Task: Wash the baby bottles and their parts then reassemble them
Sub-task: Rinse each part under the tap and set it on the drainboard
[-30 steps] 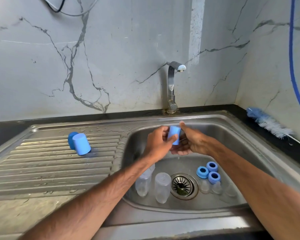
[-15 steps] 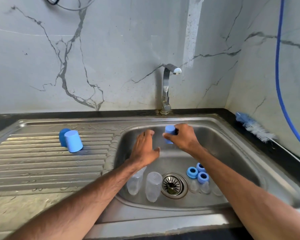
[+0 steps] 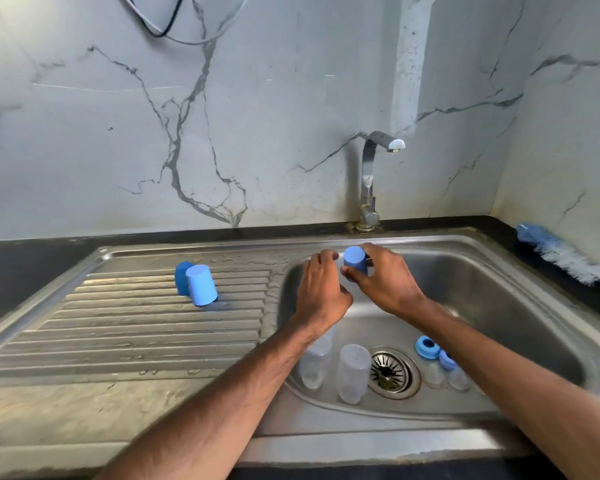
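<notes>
Steel sink (image 3: 482, 282), right hand (image 3: 385, 282) pinching blue cap (image 3: 355, 259), left hand (image 3: 321, 292) relaxed beside it

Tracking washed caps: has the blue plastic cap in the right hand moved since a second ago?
Yes. The blue plastic cap in the right hand shifted slightly left, from directly before the steel tap to left of its base.

Blue cap (image 3: 355, 260) gripped above basin (image 3: 482, 289), two caps (image 3: 201, 285) on drainboard (image 3: 136, 334), clear bottles (image 3: 352, 374), blue rings (image 3: 427, 347) beside drain (image 3: 392, 372)
</notes>
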`<act>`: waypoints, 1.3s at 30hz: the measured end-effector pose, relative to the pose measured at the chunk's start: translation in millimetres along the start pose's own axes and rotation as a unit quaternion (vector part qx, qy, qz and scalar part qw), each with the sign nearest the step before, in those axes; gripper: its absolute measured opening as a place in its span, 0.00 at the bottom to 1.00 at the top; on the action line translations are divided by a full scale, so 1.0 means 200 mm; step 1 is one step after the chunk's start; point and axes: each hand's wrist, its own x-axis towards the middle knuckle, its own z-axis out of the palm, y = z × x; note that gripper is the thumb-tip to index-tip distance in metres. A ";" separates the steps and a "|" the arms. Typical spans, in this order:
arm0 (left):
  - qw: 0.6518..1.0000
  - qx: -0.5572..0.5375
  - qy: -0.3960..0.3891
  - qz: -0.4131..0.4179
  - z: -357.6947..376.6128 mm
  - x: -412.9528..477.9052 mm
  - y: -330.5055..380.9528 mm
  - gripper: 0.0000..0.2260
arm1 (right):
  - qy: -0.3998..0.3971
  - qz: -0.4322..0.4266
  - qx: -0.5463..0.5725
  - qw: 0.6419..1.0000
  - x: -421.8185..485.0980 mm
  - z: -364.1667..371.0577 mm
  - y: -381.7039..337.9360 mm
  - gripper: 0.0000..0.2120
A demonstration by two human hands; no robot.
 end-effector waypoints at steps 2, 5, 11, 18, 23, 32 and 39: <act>0.999 0.012 0.033 0.030 -0.09 -0.05 -0.04 0.27 | 0.017 -0.019 0.003 1.000 -0.02 0.00 -0.06 0.18; 0.991 0.041 0.092 0.092 -0.26 -0.12 -0.14 0.26 | 0.022 -0.016 0.021 0.999 -0.02 0.01 -0.17 0.17; 0.956 0.057 0.273 0.094 -0.67 -0.12 -0.41 0.19 | -0.031 -0.023 0.102 0.994 0.04 0.22 -0.52 0.16; 0.917 -0.033 0.369 -0.152 -0.93 -0.09 -0.76 0.10 | -0.108 0.000 0.066 0.992 0.17 0.57 -0.80 0.17; 0.939 -0.097 0.216 -0.249 -0.82 -0.12 -0.78 0.23 | -0.101 -0.009 0.069 0.992 0.16 0.71 -0.94 0.15; 0.962 -0.063 0.162 -0.210 -0.82 -0.12 -0.84 0.24 | -0.127 -0.049 0.054 0.989 0.11 0.79 -1.06 0.11; 0.955 -0.077 0.190 -0.215 -0.82 -0.12 -0.86 0.32 | -0.128 -0.002 0.080 0.989 0.11 0.73 -0.99 0.32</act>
